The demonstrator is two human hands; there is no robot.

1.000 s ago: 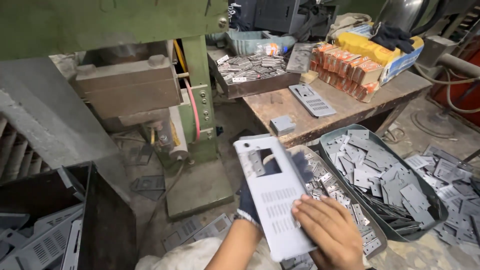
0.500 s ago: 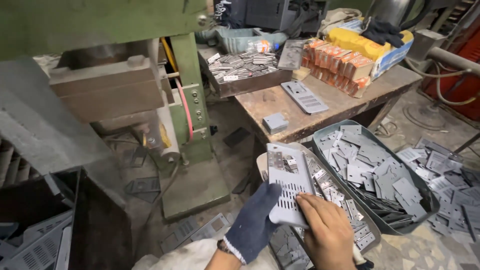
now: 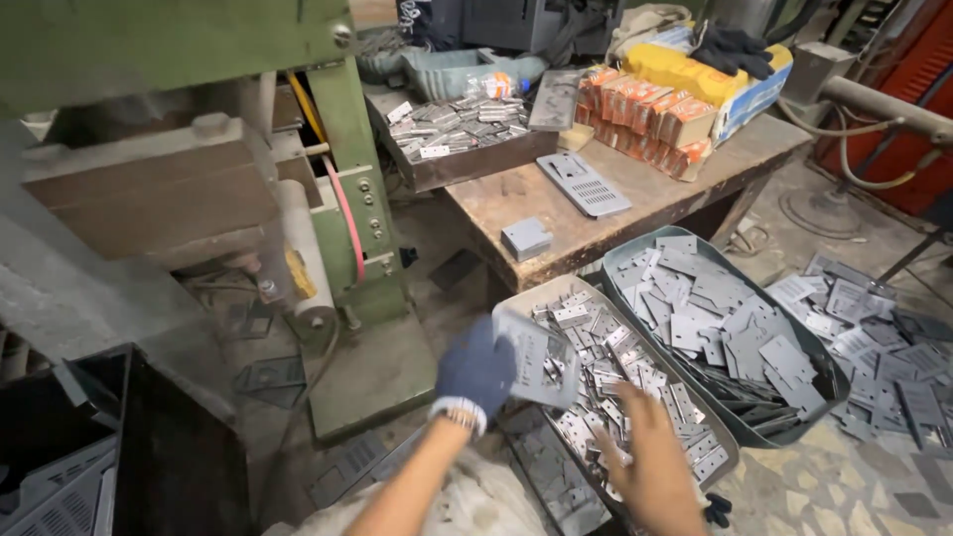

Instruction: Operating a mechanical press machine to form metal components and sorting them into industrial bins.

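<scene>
The gloved left hand [image 3: 475,372] is clamped on a perforated metal plate [image 3: 536,359] over the near tray's [image 3: 516,301] left edge (small stampings inside), right hand [image 3: 650,467] open beside it; setting-down seems next, needing a level release.

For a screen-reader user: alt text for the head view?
A gloved left hand holds a flat metal plate over a tray of small metal parts; the bare right hand hovers beside it. A green press stands left.

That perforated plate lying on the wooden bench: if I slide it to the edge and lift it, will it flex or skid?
The plate looks like thin flat sheet metal, so probably stiff and light. Lying flat on the rough bench, it should slide, not roll. Its cut edges may be sharp.
</scene>
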